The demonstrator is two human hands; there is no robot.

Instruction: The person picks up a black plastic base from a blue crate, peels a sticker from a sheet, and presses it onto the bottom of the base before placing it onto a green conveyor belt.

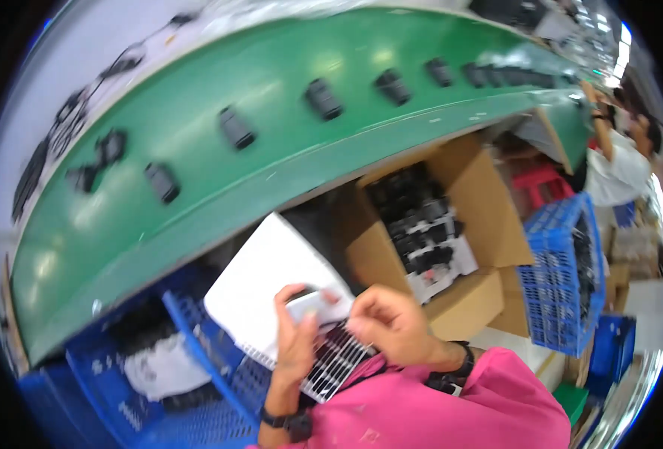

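In the head view, the person's left hand [295, 346] is clamped around a small pale grey, flat object with a dark upper edge [303, 305], held up in front of the pink garment [451, 408]. The right hand [393, 329] is just beside it, fingers curled and thumb near the forefinger; blur hides whether anything is pinched there, so I cannot tell. Behind and below the hands are a large white rounded panel [260, 273] and a black-and-white gridded sheet [337, 368]. To the right of the panel stands an open brown cardboard box [488, 202] containing dark pieces [410, 206]; at lower left, a blue plastic crate [197, 428] contains a crumpled white sheet [168, 368]. Along the glossy green bench [189, 90], 5 dark grey blocks [237, 127] are spaced apart, with a tighter row [507, 75] farther right. At far right are a blue lattice basket [552, 288] and a co-worker in white [617, 176].
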